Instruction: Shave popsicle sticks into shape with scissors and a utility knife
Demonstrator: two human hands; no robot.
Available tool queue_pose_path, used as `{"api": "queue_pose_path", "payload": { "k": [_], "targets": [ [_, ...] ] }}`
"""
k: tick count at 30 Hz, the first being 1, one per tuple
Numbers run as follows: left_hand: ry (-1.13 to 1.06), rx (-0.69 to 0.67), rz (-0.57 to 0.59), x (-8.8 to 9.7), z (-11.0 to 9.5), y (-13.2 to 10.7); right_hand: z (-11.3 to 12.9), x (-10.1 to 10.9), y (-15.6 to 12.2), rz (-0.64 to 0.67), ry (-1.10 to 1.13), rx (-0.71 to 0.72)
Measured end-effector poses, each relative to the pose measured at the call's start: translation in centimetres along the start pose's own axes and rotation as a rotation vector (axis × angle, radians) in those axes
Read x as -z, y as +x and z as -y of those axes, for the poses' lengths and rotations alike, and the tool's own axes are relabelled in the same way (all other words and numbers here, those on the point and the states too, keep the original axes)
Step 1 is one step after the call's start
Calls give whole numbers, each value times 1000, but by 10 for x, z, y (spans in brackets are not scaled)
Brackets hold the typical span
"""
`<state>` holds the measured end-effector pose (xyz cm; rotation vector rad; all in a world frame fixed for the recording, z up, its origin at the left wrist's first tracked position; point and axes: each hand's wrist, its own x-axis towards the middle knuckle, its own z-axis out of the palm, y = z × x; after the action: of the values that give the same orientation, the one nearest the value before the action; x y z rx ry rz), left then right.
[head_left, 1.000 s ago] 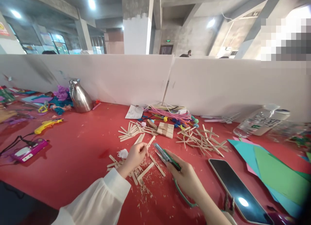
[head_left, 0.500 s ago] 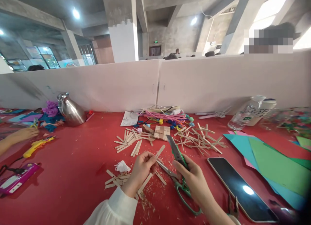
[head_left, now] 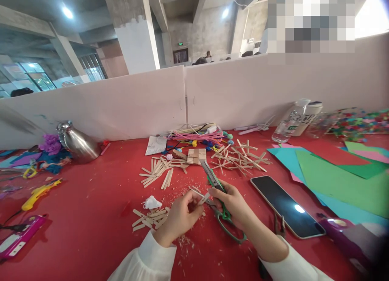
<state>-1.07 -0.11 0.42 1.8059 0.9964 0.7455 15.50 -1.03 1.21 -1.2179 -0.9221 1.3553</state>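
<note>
My left hand (head_left: 184, 214) is closed in a pinch on a short wooden craft stick (head_left: 204, 199), just above the red table. My right hand (head_left: 234, 204) is wrapped round a green utility knife (head_left: 212, 177), its blade pointing up and away from me. The right thumb and fingertips meet the stick's far end; whether they grip it is hard to tell. Beneath both hands lies a pair of green-handled scissors (head_left: 232, 232), partly covered. Wood shavings (head_left: 185, 244) are scattered around. A small stick panel (head_left: 196, 156) lies beyond the knife.
Loose craft sticks (head_left: 240, 159) lie in several piles. A phone (head_left: 285, 206) and coloured paper (head_left: 334, 179) are on the right, with bottles (head_left: 291, 121) behind. At left stand a steel jug (head_left: 79, 143) and a yellow glue gun (head_left: 41, 194). A white partition (head_left: 136, 107) closes the back.
My hands have come together, and the stick now lies between their fingers. The right hand moved left with the knife. The view shifted, and another person's hand at far left is gone from sight.
</note>
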Motion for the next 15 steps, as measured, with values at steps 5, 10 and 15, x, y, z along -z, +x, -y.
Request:
{"api": "queue_pose_path", "payload": {
  "k": [5,10,15],
  "targets": [
    [136,-39,4,2,-1,-1,7,-1,-3,64,-4,-9],
    [137,-6,54,5,-5,-2,10,-3,-6,82,-27,11],
    [167,49,-8,8,-5,-1,10,-3,-7,56,12,-24]
  ]
}}
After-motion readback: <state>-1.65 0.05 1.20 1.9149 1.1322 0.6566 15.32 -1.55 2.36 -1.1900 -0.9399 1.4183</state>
